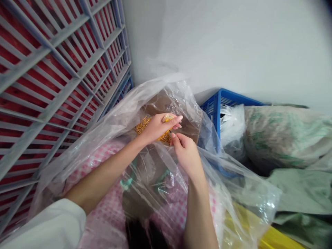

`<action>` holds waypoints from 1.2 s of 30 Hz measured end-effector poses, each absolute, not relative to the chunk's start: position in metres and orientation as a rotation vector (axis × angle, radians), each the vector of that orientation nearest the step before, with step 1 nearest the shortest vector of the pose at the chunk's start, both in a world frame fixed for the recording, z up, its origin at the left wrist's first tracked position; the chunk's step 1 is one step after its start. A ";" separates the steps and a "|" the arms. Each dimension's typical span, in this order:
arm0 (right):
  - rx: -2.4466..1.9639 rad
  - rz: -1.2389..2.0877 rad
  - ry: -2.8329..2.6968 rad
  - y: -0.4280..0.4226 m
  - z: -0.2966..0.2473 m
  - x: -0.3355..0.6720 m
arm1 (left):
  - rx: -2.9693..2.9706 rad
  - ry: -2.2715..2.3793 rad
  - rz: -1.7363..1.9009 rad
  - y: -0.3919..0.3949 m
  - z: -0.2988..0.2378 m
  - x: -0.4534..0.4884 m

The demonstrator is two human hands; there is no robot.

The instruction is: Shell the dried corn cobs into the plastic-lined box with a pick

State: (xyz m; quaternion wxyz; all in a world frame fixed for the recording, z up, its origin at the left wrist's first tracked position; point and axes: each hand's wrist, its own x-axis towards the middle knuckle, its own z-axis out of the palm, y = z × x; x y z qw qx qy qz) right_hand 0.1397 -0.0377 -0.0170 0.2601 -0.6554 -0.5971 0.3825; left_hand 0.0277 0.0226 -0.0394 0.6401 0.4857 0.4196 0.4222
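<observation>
**Clear plastic sheet (166,90) billows around two hands at yellow corn kernels (142,126)**

The person's left hand (155,128), reaching out of a white sleeve (44,224), has its fingers (175,119) curled closed over a clump of the kernels. The kernels lie in the hollow of the clear plastic sheet, against brown cardboard (168,107); whether a pouch holds them is hard to tell. The right hand (185,155) sits just beside the left, its thumb and forefinger pinched together at the edge of the clump. Whether they hold anything cannot be told.

Left of the sheet stands a grey lattice rack (59,69) backed by red netting (31,76). Beyond its right edge are a blue plastic crate (228,98), a white plastic bag (232,128) and green woven sacks (285,135). Pink gingham cloth (103,162) shows through the sheet, and a yellow crate (275,238) lies below its corner.

Loose kernels could slip into the plastic folds if the left fingers relax, and the slick film could snag a moving hand.
</observation>
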 end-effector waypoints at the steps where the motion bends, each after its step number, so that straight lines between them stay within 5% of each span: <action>1: -1.786 1.025 -1.606 -0.038 -0.019 0.137 | 1.137 0.977 0.960 0.023 -0.041 0.028; 13: -1.962 0.729 -1.338 -0.048 -0.033 0.089 | 1.273 1.225 1.384 0.014 -0.043 0.035; 21: -1.737 0.956 -1.121 -0.044 -0.046 0.090 | 1.509 1.216 1.309 0.011 -0.048 0.035; 30: -1.744 1.035 -1.719 -0.037 -0.017 0.145 | 1.361 0.900 0.897 0.032 -0.036 0.020; 36: -1.828 0.932 -1.665 -0.038 -0.028 0.136 | 1.405 0.972 0.932 0.027 -0.039 0.025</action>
